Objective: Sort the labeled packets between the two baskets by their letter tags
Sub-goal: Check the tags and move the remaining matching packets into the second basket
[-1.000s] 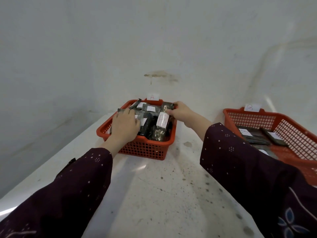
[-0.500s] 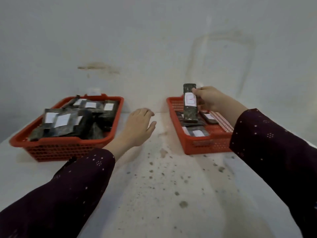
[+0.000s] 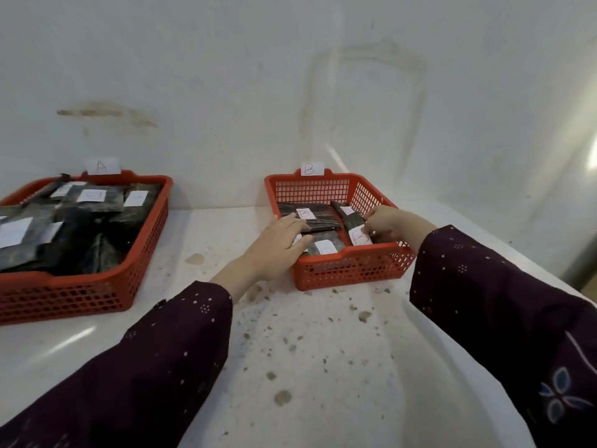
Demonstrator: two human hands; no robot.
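Two red mesh baskets stand on a white speckled table. The left basket (image 3: 147, 227) carries an "A" tag and is heaped with several dark packets with white labels. The right basket (image 3: 349, 273) carries a "B" tag and holds a few dark packets. My right hand (image 3: 387, 223) pinches a dark packet labelled B (image 3: 355, 229) that lies inside the right basket at its near right side. My left hand (image 3: 277, 244) rests with fingers spread over the basket's left rim, touching the packets there (image 3: 310, 216).
A stained white wall rises right behind both baskets. Between the baskets lies a bare strip of table (image 3: 213, 240). The near table surface is spotted with dark specks. My dark patterned sleeves fill the lower corners.
My right hand has lowered the B packet from above the right basket down into it. My left hand moved right from mid-table onto that basket's left edge.
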